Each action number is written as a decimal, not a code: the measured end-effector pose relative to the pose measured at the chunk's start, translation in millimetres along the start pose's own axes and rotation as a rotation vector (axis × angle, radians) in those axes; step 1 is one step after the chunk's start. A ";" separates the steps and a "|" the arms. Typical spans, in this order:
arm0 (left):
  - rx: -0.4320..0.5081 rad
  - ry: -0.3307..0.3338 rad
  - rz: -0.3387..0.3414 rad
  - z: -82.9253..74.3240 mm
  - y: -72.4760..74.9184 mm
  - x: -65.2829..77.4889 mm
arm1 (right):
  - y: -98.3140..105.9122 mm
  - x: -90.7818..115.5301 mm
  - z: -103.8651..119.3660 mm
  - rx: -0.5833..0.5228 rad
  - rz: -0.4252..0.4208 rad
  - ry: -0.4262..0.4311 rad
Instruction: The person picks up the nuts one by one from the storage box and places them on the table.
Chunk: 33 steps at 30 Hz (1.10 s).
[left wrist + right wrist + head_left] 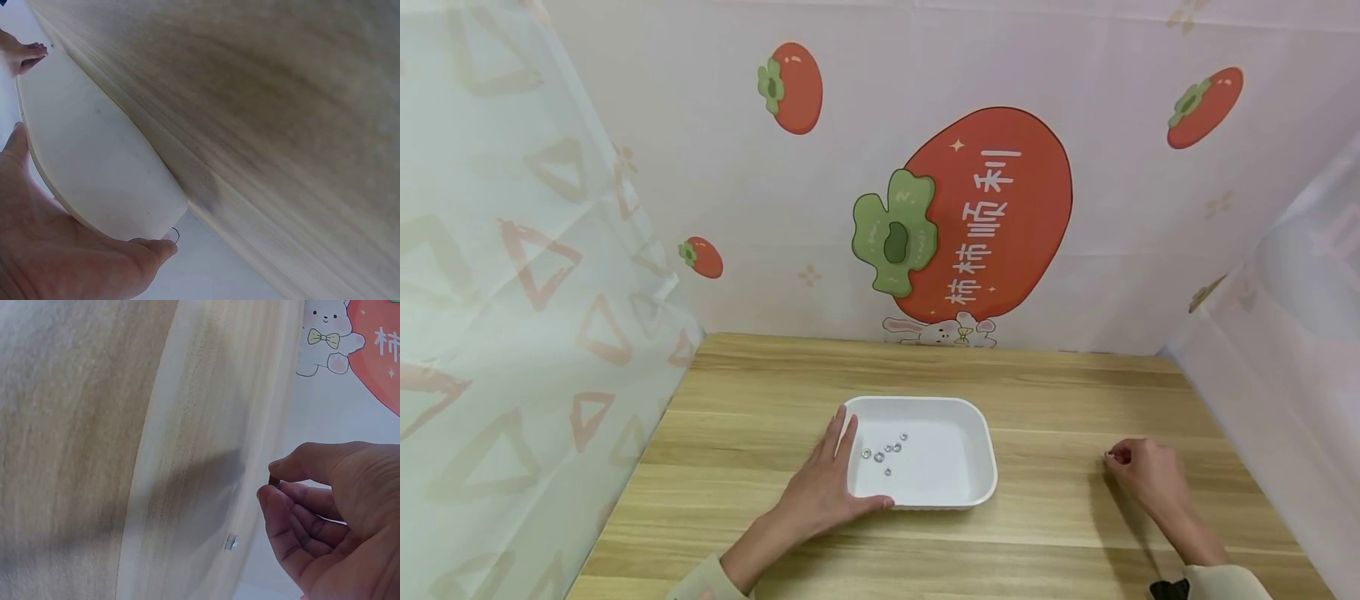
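Observation:
A white plastic tray [932, 492] stands on the table, holding several small metal nuts [879, 457] on the left part of its floor. My left hand [823, 487] rests against the tray's left end, thumb along the near rim and fingers stretched up the left side. Off to the right, my right hand [1150, 475] is just above the table, pinching a small dark nut-like piece [274, 481] between thumb and forefinger. Another metal nut [231, 542] lies on the wood below that hand in the right wrist view.
The wood-grain table [1045, 542] meets a white printed backdrop [1112, 208] at the back, with white cloth [512, 292] on the left side too. Bare wood lies between the tray and my right hand.

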<state>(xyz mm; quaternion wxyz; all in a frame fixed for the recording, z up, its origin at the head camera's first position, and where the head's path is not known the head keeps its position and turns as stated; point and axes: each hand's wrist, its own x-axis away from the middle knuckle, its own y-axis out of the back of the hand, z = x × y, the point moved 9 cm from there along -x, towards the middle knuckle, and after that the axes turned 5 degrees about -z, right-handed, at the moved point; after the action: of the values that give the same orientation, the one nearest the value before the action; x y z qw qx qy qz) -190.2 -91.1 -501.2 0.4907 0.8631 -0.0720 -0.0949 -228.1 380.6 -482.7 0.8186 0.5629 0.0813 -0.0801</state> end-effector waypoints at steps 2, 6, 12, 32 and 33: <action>0.000 0.000 0.000 0.2 0.5 0.5 | -1.0 -0.1 0.4 0.015 0.014 0.001; 0.002 0.002 0.002 0.3 0.6 0.5 | -3.3 0.2 -1.3 0.031 0.036 -0.003; 0.002 0.001 0.001 0.2 0.7 0.4 | -8.0 -0.3 -6.0 0.037 0.074 -0.018; -0.008 0.001 -0.007 1.1 -0.9 -0.4 | -13.4 -0.8 -14.2 0.048 0.137 -0.012; -0.008 0.002 -0.006 1.4 -1.2 -0.3 | -13.2 -0.9 -14.3 0.047 0.133 -0.013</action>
<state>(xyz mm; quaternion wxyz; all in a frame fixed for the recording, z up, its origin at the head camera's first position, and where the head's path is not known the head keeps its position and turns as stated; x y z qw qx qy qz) -190.8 -91.6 -502.9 0.4940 0.8614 -0.0685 -0.0958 -232.5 389.4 -499.5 0.8092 0.5855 0.0363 -0.0310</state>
